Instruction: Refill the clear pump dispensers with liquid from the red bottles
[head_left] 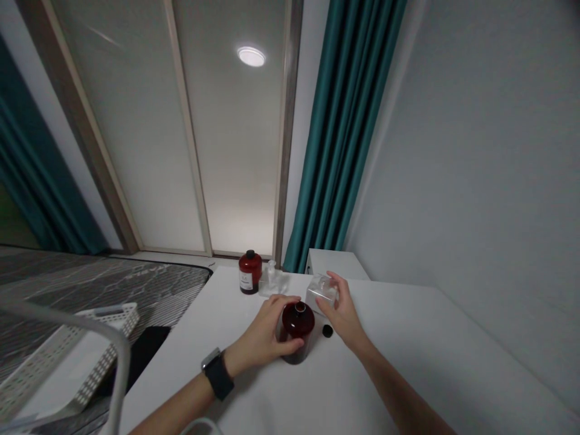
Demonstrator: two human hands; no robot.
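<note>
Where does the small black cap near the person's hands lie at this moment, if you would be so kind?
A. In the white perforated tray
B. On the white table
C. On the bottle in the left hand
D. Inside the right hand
B. The small black cap sits on the white table, beside the uncapped dark red bottle and just below the right hand.

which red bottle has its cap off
The near red bottle under the left hand: its mouth is open, and a black cap lies beside it on the table. The far red bottle is capped.
</note>
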